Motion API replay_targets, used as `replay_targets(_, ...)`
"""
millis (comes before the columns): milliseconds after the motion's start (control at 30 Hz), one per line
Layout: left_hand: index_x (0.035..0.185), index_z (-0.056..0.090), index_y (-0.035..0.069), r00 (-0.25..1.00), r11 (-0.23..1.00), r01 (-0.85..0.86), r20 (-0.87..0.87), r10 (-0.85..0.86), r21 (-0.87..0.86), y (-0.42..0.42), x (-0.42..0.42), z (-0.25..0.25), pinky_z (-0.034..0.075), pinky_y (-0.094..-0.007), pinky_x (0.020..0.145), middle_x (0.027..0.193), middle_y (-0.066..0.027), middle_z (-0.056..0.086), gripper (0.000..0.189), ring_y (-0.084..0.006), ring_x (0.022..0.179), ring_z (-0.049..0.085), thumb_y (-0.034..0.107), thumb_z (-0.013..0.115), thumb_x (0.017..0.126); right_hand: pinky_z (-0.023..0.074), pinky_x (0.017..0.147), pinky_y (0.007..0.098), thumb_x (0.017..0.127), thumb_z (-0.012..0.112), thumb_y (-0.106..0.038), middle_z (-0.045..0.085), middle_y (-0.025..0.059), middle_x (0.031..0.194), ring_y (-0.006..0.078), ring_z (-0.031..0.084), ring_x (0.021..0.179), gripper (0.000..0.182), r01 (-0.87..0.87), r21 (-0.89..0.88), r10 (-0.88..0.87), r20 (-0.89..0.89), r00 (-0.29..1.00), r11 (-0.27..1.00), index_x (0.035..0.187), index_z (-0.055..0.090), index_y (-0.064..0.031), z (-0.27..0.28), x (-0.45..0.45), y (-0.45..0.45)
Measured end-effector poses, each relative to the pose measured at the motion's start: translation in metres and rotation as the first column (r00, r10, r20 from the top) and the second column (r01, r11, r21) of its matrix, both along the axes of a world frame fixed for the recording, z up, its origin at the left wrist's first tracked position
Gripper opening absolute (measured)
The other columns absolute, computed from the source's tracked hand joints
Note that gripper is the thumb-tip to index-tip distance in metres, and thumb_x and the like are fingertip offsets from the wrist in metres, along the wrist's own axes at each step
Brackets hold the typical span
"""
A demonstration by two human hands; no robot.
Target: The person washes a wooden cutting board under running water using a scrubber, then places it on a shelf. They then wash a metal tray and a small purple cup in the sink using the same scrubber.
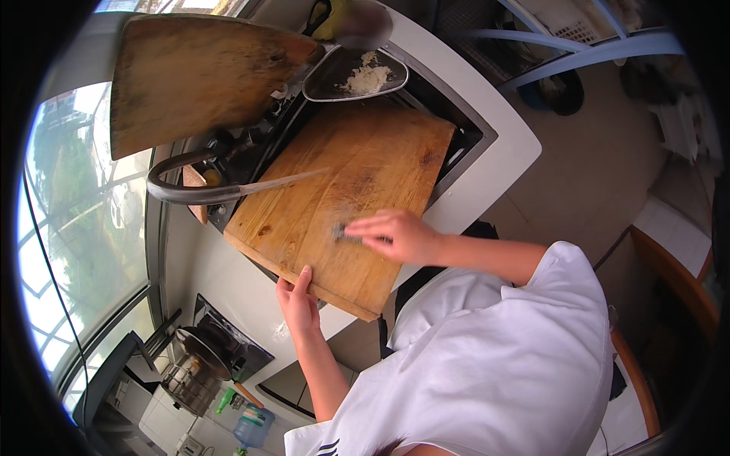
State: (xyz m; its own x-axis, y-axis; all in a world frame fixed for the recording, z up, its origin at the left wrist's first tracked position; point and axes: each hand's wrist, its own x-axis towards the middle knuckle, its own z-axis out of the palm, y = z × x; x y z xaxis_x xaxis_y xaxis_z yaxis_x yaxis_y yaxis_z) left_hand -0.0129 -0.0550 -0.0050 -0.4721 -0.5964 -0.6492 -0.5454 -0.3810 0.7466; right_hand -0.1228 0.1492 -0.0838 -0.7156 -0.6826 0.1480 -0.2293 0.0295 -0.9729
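A large wooden board (376, 165) lies slanted across the sink, wet and scratched on its upper face. My left hand (299, 305) grips its near left edge, thumb on top and fingers out of sight below. Pressed to the middle of the board, my right hand (405, 236) holds a small grey scrubber (341, 232), blurred and mostly covered by the fingers. From the curved faucet (194, 195), a stream of water (285, 181) reaches the board's surface.
A metal pan (319, 91) with pale, floury residue (368, 78) sits beyond the board. Another wooden board (199, 80) leans by the window. The white counter (505, 137) edges the sink. A dark wok (205, 350) and a blue water jug (254, 424) stand lower left.
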Motion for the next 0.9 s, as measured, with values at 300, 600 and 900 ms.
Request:
replay_targets(300,0.113,0.048,-0.006,0.999,1.0,-0.005,-0.041,0.006,0.023,0.004,-0.005,0.003,0.05,-0.0263,0.075,0.107,-0.0151,0.06,0.033,-0.018,0.091,0.062,0.004,0.063,0.084,0.0525,0.069,0.0343,0.079,0.055,-0.004,0.067,0.0097,0.089,0.0266,0.063,0.072,0.022,0.37,0.477,-0.067,-0.54,0.839,0.797,0.098,0.065,-0.0026,-0.122,-0.078,0.041)
replay_targets(600,0.113,0.049,-0.006,1.0,0.999,0.018,0.006,-0.018,-0.048,0.006,-0.009,0.007,0.051,-0.0264,0.074,0.104,-0.014,0.061,0.033,-0.0179,0.091,0.062,0.005,0.063,0.085,0.051,0.086,0.0368,0.081,0.053,-0.002,0.056,0.0126,0.127,0.0273,0.06,0.095,0.038,0.017,0.409,0.16,-0.394,0.905,0.912,0.118,0.059,-0.0042,-0.022,-0.026,-0.043)
replay_targets(900,0.114,0.048,-0.007,0.999,1.0,-0.023,-0.049,0.023,0.004,0.009,-0.011,0.007,0.051,-0.0263,0.072,0.105,-0.0149,0.062,0.033,-0.0187,0.09,0.063,0.003,0.061,0.085,0.0525,0.079,0.0399,0.081,0.049,-0.004,0.066,0.0124,0.107,0.0327,0.064,0.086,0.035,0.475,0.467,-0.278,-0.43,0.859,0.746,0.111,0.065,-0.0116,-0.203,-0.148,-0.045)
